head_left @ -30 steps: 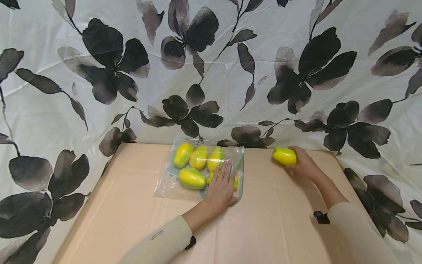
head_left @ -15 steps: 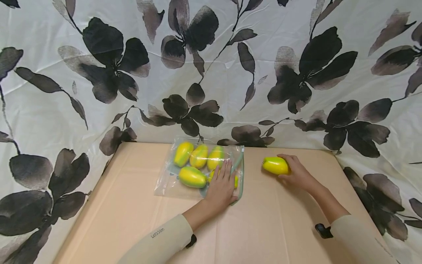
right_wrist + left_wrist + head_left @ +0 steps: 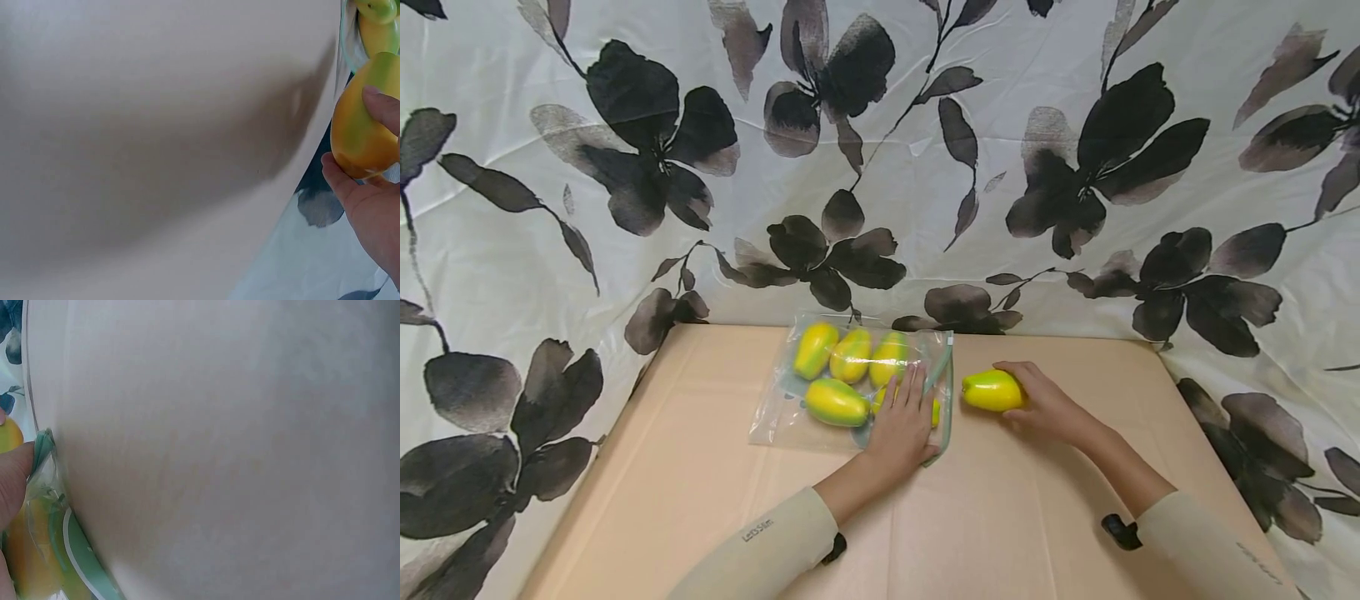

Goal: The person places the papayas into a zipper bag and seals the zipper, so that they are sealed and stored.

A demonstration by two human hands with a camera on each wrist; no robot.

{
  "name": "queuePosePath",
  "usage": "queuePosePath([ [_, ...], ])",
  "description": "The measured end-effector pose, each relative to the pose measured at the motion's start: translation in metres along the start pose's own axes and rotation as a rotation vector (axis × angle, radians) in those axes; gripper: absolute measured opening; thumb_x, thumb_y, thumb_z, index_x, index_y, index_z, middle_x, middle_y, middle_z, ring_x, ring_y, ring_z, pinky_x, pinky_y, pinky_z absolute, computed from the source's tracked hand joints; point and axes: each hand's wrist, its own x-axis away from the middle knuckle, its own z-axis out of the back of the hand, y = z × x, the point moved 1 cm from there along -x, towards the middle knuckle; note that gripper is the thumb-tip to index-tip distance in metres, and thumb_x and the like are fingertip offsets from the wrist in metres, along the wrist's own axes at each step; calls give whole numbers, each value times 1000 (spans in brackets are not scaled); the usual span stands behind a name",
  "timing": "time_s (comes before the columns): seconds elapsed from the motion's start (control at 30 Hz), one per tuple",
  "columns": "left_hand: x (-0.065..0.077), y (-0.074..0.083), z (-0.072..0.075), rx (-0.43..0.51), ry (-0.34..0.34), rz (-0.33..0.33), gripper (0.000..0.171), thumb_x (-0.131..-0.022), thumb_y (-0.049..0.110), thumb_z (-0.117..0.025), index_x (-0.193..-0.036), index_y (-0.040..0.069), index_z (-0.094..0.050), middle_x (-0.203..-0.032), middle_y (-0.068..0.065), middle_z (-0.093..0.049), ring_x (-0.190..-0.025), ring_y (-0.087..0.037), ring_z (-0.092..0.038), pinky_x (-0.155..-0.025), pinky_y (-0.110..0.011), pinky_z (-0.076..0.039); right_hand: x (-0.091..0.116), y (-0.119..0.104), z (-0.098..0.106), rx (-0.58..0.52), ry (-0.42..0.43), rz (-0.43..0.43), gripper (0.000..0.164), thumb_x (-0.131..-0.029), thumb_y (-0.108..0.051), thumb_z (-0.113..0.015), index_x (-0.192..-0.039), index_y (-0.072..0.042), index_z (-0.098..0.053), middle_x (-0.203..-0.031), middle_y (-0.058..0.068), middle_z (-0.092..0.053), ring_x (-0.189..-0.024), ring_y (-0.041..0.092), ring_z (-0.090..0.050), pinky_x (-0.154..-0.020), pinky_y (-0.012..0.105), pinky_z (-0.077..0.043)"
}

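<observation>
A clear zip bag (image 3: 772, 427) with a green zip edge lies near the back of the board, with several yellow-green papayas (image 3: 837, 403) inside. My left hand (image 3: 895, 437) rests on the bag's right side, fingers straight over one papaya and partly hiding it. In the left wrist view, the thumb (image 3: 14, 481) touches the green edge. Just right of the bag's mouth, my right hand (image 3: 1045, 408) grips another papaya (image 3: 988, 390) by its right end. The right wrist view shows thumb and fingers around this papaya (image 3: 353, 131), its narrower end toward the bag.
The light brown board (image 3: 715, 517) has its back edge against a white cloth (image 3: 970, 42) printed with dark flowers. Dark straps (image 3: 1122, 532) show at the sleeve cuffs.
My right hand has brought its papaya leftward and slightly nearer to me, close to the bag's mouth. The left hand and the bag have stayed in place.
</observation>
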Motion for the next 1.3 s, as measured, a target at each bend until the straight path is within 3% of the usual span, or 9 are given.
queuePosePath([
  [0.37, 1, 0, 0, 5, 14, 1, 108, -82, 70, -73, -159, 4, -37, -171, -25, -15, -160, -39, -14, -128, -53, -20, -11, -16, -17, 18, -74, -5, 81, -81, -4, -86, -149, 2, -42, -146, 23, -51, -135, 42, -51, -115, 60, -40],
  [0.7, 1, 2, 1, -29, 24, -7, 106, -81, 71, -73, -158, 6, -39, -171, -25, -16, -160, -39, -12, -129, -52, -19, -16, -18, -26, 35, -73, 16, 78, -82, -8, -86, -148, 2, -44, -140, 24, -53, -128, 41, -54, -111, 60, -44],
  [1.03, 3, 2, 3, -53, 57, -23, 107, -81, 71, -73, -156, 2, -40, -170, -27, -17, -159, -40, -16, -128, -51, -21, -24, -24, -30, 60, -163, 25, 81, -86, -10, -81, -156, -3, -41, -132, 25, -50, -117, 35, -56, -104, 55, -50],
  [1.2, 3, 2, 2, -69, 53, -24, 108, -82, 72, -72, -157, 2, -39, -170, -26, -17, -159, -40, -17, -128, -52, -22, -29, -29, -33, 63, -185, 51, 82, -86, -10, -81, -156, 1, -39, -135, 25, -52, -120, 35, -57, -107, 54, -49],
  [1.3, 3, 2, 2, -73, 51, -24, 108, -82, 72, -72, -157, 2, -38, -170, -26, -17, -159, -40, -18, -128, -52, -23, -33, -32, -36, 22, -173, 7, 82, -84, -10, -84, -151, 5, -39, -138, 24, -54, -122, 35, -59, -109, 54, -49],
])
